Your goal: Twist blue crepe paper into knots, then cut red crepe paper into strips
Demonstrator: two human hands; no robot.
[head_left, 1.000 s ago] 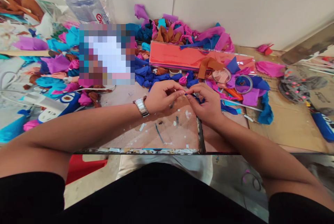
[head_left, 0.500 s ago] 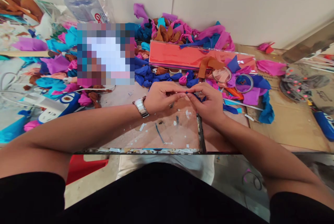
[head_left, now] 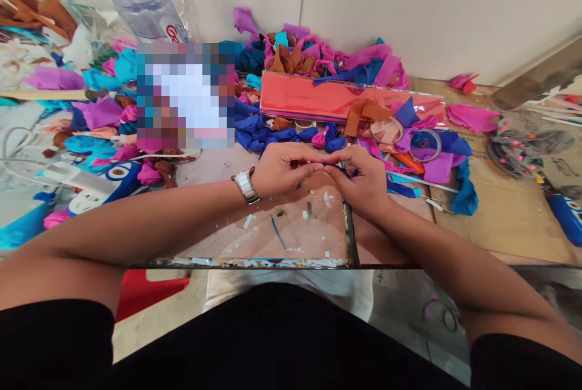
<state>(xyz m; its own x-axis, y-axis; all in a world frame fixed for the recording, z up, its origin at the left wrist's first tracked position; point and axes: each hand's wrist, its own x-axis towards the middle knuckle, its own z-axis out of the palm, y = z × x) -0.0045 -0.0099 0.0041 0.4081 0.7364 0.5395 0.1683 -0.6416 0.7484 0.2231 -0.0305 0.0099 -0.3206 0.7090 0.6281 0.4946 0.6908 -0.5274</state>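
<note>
My left hand (head_left: pixel 282 168), with a metal watch (head_left: pixel 246 186) on its wrist, meets my right hand (head_left: pixel 364 181) above the worktable. Thumbs and fingertips of both hands are pressed together in a pinch. Between them is a narrow dark blue strip, which looks like crepe paper (head_left: pixel 337 168); most of it is hidden by the fingers. Just beyond the hands lie knotted blue crepe paper pieces (head_left: pixel 254 129) and a pink piece (head_left: pixel 320 136).
Behind the hands lies a flat red packet (head_left: pixel 304 96) in clear film. Rolls of tape (head_left: pixel 425 146) and coloured scraps are at right, on cardboard (head_left: pixel 495 214). A water bottle (head_left: pixel 148 11), a pixelated patch and a blue-and-white power strip (head_left: pixel 104 187) are at left.
The fingertips of both hands have shifted very slightly, and less of the blue strip shows between them. Everything else stays in place.
</note>
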